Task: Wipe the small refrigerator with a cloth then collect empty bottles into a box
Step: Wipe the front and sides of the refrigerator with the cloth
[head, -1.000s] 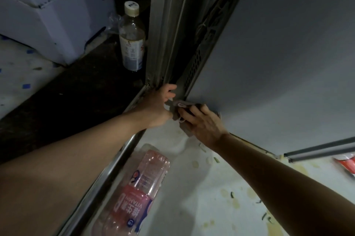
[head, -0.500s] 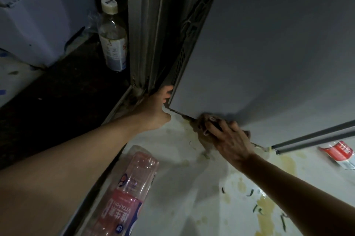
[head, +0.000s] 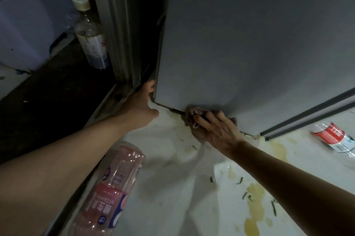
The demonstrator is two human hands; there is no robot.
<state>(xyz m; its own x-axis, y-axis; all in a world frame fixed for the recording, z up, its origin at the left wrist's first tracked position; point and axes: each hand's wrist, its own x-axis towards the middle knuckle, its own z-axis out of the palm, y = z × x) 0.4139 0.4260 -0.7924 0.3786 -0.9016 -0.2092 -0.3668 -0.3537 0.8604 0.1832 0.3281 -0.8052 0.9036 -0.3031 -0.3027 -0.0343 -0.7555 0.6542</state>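
The cloth point(head: 192, 114) is pinned against the bottom edge of the small refrigerator point(head: 249, 43) by the right hand point(head: 217, 130), whose grip is curled over the bunched fabric, at about 5 o'clock from the left hand point(head: 140, 103). It is judged soft, limp and light — best bunched in the palm so no loose corner drags through the yellow stains on the floor point(head: 172, 197). The left hand is hooked round the refrigerator's lower corner, fingers hidden behind the edge, thumb spread free.

A pink bottle point(head: 109, 187) lies on the floor at 7 o'clock from the cloth; "VITAMIN" can be read on its label, upside down, beside characters too blurred to make out. A red-labelled bottle point(head: 334, 138) lies at 3 o'clock, its writing illegible. A white-capped bottle point(head: 90, 34) stands upright at 10 o'clock.

The bottles are judged light, thin-walled and easily dented — best gripped round the middle.
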